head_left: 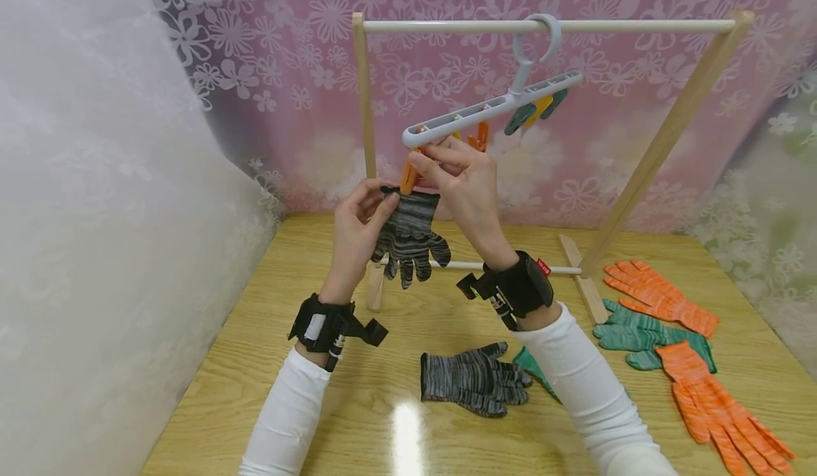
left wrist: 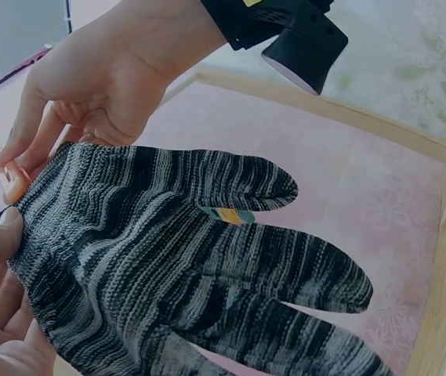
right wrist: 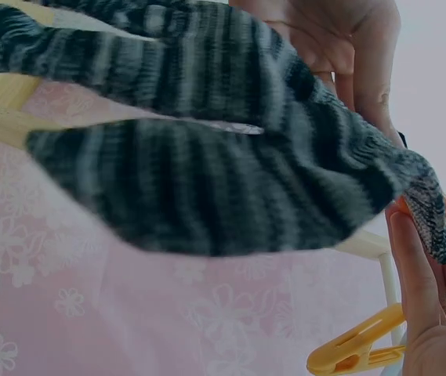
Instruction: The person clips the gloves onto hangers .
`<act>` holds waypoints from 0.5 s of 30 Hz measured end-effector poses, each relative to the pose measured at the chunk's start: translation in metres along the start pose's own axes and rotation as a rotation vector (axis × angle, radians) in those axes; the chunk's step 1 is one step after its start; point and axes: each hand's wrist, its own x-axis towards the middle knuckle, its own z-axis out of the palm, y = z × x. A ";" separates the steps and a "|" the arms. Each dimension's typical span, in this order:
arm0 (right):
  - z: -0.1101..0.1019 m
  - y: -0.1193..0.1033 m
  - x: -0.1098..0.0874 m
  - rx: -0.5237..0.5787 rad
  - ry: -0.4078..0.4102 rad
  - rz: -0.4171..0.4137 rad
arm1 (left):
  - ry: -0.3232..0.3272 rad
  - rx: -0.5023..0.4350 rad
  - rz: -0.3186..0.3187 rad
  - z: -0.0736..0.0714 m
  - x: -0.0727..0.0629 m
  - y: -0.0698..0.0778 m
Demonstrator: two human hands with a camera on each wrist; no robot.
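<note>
My left hand (head_left: 357,231) pinches the cuff of a grey-and-black striped knit glove (head_left: 411,224) between thumb and fingers. The glove hangs fingers down, its knit filling much of both wrist views. Just under the near end of a pale grey clip hanger (head_left: 491,111), my right hand (head_left: 472,192) pinches an orange clip (head_left: 408,176). The clip's lower end overlaps the cuff edge. Further along the hanger are another orange clip (head_left: 482,135), a yellow clip (head_left: 538,110) and green clips (head_left: 520,118). The hanger tilts, near end low.
The hanger's hook (head_left: 554,36) goes over the white bar (head_left: 434,27) of a wooden rack (head_left: 664,142). A second striped glove (head_left: 472,380) lies on the table (head_left: 255,391). Orange gloves (head_left: 660,295) and green gloves (head_left: 645,330) overlap at the right. Floral curtains surround the table.
</note>
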 end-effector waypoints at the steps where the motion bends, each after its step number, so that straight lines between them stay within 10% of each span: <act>1: 0.000 0.000 0.000 0.003 -0.001 0.001 | -0.002 -0.001 0.001 0.000 0.000 0.000; 15: 0.000 0.000 0.000 -0.003 -0.013 0.016 | 0.026 -0.100 0.021 0.004 0.007 0.003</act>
